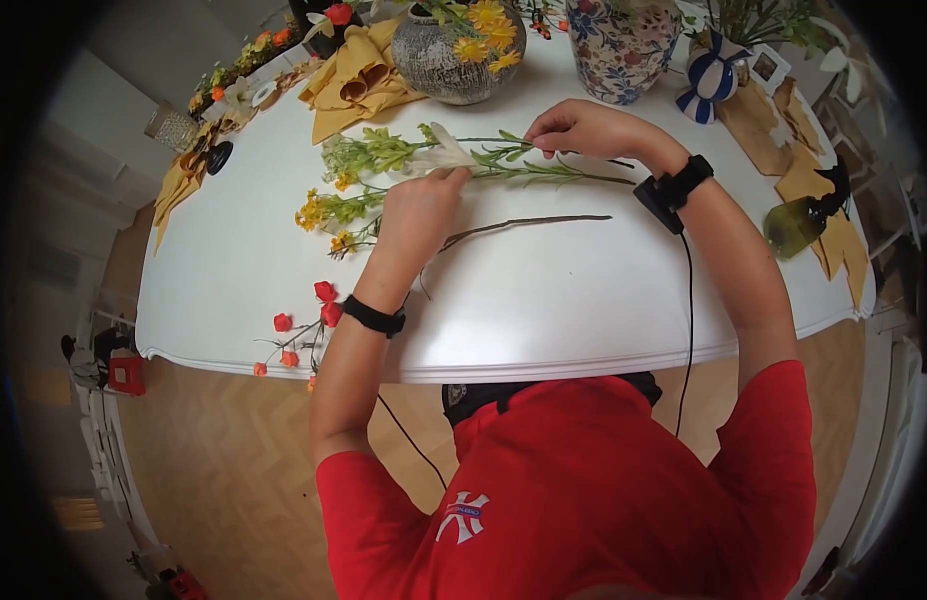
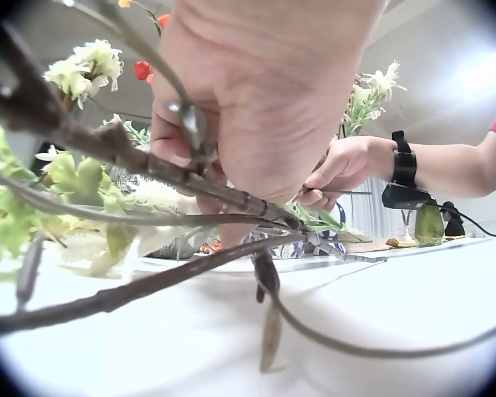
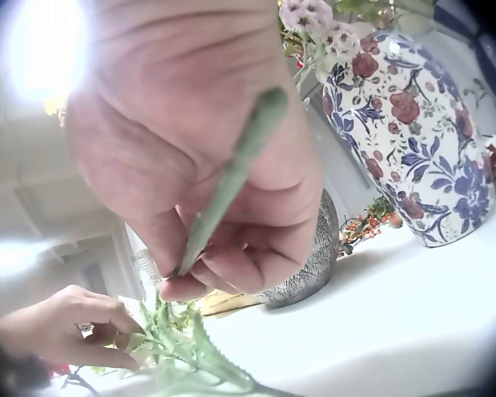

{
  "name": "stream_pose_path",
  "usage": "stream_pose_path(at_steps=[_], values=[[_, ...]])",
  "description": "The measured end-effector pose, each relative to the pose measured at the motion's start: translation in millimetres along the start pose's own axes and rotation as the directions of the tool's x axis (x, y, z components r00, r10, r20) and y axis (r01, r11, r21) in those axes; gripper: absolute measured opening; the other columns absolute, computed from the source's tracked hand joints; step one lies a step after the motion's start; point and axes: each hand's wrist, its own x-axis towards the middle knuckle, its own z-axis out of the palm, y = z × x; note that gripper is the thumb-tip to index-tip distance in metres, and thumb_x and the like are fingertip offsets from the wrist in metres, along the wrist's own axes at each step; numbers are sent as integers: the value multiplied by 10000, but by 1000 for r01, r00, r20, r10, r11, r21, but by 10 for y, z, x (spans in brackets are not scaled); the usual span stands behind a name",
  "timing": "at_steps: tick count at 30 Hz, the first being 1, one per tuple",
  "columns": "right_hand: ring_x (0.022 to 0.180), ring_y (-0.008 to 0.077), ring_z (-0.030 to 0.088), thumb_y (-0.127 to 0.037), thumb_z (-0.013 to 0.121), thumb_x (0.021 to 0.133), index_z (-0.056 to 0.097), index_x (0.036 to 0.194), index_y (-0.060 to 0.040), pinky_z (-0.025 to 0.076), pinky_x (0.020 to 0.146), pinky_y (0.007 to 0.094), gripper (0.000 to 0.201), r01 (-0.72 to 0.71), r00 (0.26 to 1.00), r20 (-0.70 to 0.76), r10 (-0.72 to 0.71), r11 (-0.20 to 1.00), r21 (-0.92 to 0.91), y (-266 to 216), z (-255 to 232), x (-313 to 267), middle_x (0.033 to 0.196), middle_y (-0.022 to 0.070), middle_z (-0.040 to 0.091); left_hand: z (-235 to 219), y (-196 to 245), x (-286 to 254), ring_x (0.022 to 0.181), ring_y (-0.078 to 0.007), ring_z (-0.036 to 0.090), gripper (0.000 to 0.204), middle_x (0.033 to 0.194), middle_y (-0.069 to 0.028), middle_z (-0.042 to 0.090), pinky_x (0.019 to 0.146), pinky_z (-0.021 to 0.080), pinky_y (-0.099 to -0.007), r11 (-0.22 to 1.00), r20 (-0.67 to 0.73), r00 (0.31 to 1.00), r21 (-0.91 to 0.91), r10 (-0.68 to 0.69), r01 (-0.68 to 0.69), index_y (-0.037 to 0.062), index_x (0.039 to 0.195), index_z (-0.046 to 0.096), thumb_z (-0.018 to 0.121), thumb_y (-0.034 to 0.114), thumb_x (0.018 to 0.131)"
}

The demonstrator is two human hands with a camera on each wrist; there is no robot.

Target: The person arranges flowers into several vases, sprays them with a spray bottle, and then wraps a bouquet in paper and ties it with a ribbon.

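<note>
My right hand (image 1: 594, 132) pinches a green flower stem (image 3: 231, 178) between thumb and fingertips, above the white table (image 1: 544, 300). To its left, my left hand (image 1: 421, 215) has its fingers curled at a white flower (image 1: 446, 146), fingertips on the petals in the head view. A second leafy stem (image 1: 574, 177) lies just below the right hand. Yellow flowers (image 1: 311, 212) and pale green blossoms (image 1: 346, 160) spread left of the left hand. A bare brown stem (image 1: 529, 221) lies nearer me, its branches (image 2: 149, 285) large in the left wrist view.
Red artificial flowers (image 1: 325, 292) lie by my left forearm near the table edge. At the back stand a grey textured vase (image 1: 459, 72), a floral vase (image 1: 624, 50) and a blue-striped vase (image 1: 714, 78). Yellow wrapping paper (image 1: 359, 85) lies behind; a green bottle (image 1: 794, 228) lies right.
</note>
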Motion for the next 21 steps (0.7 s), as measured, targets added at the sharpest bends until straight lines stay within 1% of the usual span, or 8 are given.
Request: stream_pose_path(at_steps=[3, 6, 9, 12, 15, 18, 21], values=[[910, 116, 631, -216, 570, 1052, 684, 1261, -17, 522, 813, 292, 310, -99, 995, 31, 97, 991, 93, 32, 27, -10, 980, 26, 702, 42, 19, -2, 752, -335, 721, 223, 862, -132, 740, 675, 569, -434, 998, 66, 998, 69, -10, 5, 104, 1082, 690, 728, 138, 865], [916, 100, 637, -206, 556, 1068, 647, 1278, -23, 544, 808, 293, 293, -150, 989, 13, 150, 985, 87, 52, 93, -7, 989, 14, 680, 135, -26, 38, 725, -346, 715, 171, 788, -146, 727, 662, 565, -439, 994, 55, 998, 112, -11, 5, 94, 1030, 691, 729, 163, 879], [905, 107, 638, -200, 534, 1074, 637, 1280, -19, 552, 803, 290, 292, -158, 987, -5, 159, 984, 85, 107, 167, -5, 1009, 30, 677, 178, -90, 99, 731, -347, 714, 149, 804, -146, 728, 656, 561, -449, 998, 94, 996, 70, -7, 1, 75, 986, 692, 723, 189, 895], [913, 114, 638, -197, 532, 1074, 629, 1307, -17, 568, 788, 294, 309, -183, 983, 32, 180, 974, 135, 122, 190, -43, 1016, 40, 674, 148, -92, 100, 721, -344, 709, 142, 807, -136, 729, 658, 558, -449, 999, 21, 1000, 34, -16, 15, 77, 964, 700, 715, 206, 907], [910, 121, 636, -199, 549, 1067, 622, 1340, -24, 579, 765, 296, 332, -184, 983, 9, 184, 981, 67, 126, 194, -80, 1012, 45, 670, 88, -73, 86, 720, -338, 706, 134, 814, -121, 731, 662, 557, -444, 1000, 19, 1000, 21, 1, -2, 90, 966, 703, 715, 211, 909], [897, 123, 630, -199, 567, 1059, 621, 1359, -33, 585, 763, 298, 347, -182, 983, 1, 183, 979, 91, 43, 209, -149, 1013, 51, 671, 32, -51, 72, 719, -332, 704, 130, 812, -110, 729, 663, 557, -439, 999, 39, 999, 30, -24, 23, 100, 971, 708, 715, 213, 908], [871, 120, 623, -172, 588, 1042, 631, 1354, -42, 567, 730, 287, 340, -220, 975, 30, 218, 967, 125, 90, 221, -159, 989, 44, 675, -2, -45, 64, 734, -329, 706, 136, 823, -111, 728, 668, 557, -439, 999, 46, 999, 22, -27, 26, 93, 961, 719, 723, 214, 901]])
